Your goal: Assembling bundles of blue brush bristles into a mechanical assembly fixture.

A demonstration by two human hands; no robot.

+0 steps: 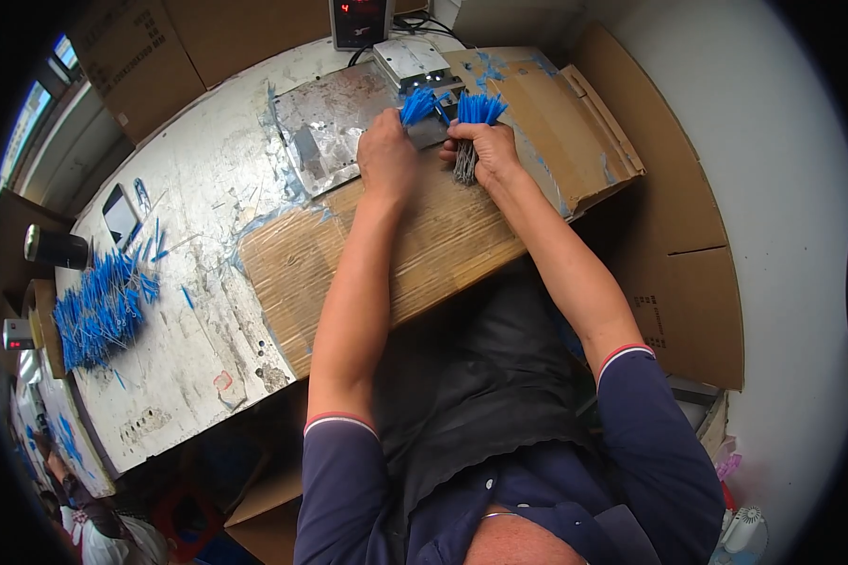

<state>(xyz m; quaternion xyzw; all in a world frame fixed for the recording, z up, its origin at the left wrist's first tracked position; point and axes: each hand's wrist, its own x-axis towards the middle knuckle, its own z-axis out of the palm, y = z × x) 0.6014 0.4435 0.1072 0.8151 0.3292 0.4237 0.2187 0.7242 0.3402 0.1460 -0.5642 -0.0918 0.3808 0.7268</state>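
Left hand [386,155] and right hand [485,151] each seemingly clamped around 1 blue-tipped bundle [479,111].

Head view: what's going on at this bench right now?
A person seated at a worn white workbench grips a small bunch of blue-tipped wires in the left hand and a thicker bundle in the right hand. Both hands are up against a small grey metal machine at the far edge, over a sheet of cardboard. A loose heap of the same blue pieces lies apart on the bench's left side.
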